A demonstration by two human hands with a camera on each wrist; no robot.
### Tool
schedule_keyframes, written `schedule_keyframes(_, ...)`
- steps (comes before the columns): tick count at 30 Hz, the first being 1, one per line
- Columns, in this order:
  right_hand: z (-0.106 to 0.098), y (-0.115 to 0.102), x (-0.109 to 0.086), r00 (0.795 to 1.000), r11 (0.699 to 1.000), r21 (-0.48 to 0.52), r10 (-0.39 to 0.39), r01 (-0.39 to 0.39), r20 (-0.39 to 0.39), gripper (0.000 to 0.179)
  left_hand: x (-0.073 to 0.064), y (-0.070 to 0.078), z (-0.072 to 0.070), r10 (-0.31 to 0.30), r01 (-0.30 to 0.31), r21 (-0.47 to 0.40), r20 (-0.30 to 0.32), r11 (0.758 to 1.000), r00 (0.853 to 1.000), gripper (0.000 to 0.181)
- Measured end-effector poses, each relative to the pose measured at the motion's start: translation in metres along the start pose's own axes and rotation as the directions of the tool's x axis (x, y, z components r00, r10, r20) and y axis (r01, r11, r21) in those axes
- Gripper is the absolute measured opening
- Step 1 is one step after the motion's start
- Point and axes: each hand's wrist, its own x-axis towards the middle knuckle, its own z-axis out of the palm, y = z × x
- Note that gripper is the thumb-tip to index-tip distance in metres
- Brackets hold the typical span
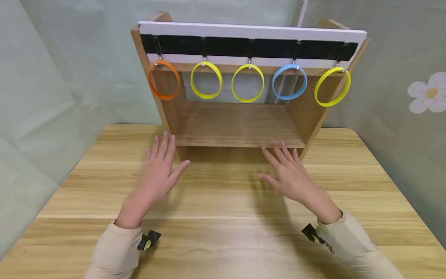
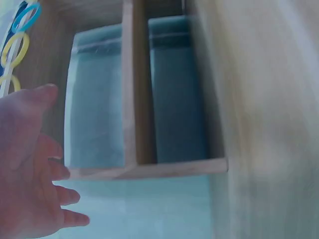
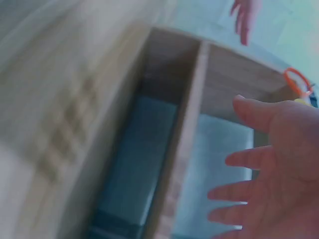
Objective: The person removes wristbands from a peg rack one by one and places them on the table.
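Head view, from left to right: the left hand (image 1: pixel 158 174) is at the left end of a light-wood, two-level shelf unit (image 1: pixel 240 124) on the wood-grain tabletop (image 1: pixel 223 224). Along the unit's white-and-black front rail (image 1: pixel 251 31) hang a thin orange ring (image 1: pixel 163 97), two thin yellow rings (image 1: pixel 207 96), a light-blue ring (image 1: pixel 288 97) and a third yellow ring (image 1: pixel 327 104). Good handling here, I judge, means even, gentle pressure from both sides, so the unit stays square and the rings don't swing. The left forearm angles inward, back of the hand upward, fingers straight, thumb apart; its grip is empty. The right hand (image 1: pixel 289 174), near the unit's right end, mirrors it, fingers fanned, grip empty. Whether either hand's fingertips touch the wood, I cannot tell.
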Motion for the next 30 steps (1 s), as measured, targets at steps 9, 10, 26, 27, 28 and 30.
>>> schedule_keyframes(9,-0.036,-0.050,0.035,0.969,0.929,0.307,-0.149,0.205,-0.197,0.054,0.024,-0.019,-0.010,-0.066,0.016,-0.288,-0.165,0.957,0.984,0.083)
schedule_keyframes(10,-0.041,-0.057,0.041,0.965,0.910,0.349,-0.156,0.224,-0.213,0.052,0.027,-0.020,-0.008,-0.093,0.032,-0.328,-0.171,0.944,0.981,0.083)
schedule_keyframes(26,-0.064,-0.113,0.119,0.976,0.750,0.631,-0.095,0.199,-0.195,0.037,0.062,-0.025,0.002,-0.284,0.037,-0.714,-0.229,0.699,0.931,0.063)
schedule_keyframes(27,-0.063,-0.115,0.122,0.978,0.751,0.632,-0.094,0.191,-0.184,0.037,0.063,-0.025,0.002,-0.296,0.036,-0.730,-0.230,0.682,0.927,0.062)
schedule_keyframes(28,-0.063,-0.117,0.124,0.980,0.751,0.634,-0.093,0.186,-0.178,0.037,0.063,-0.025,0.002,-0.306,0.032,-0.744,-0.235,0.667,0.923,0.060)
schedule_keyframes(30,-0.063,-0.120,0.129,0.982,0.752,0.636,-0.085,0.175,-0.169,0.037,0.063,-0.026,0.003,-0.321,0.024,-0.760,-0.246,0.650,0.915,0.057)
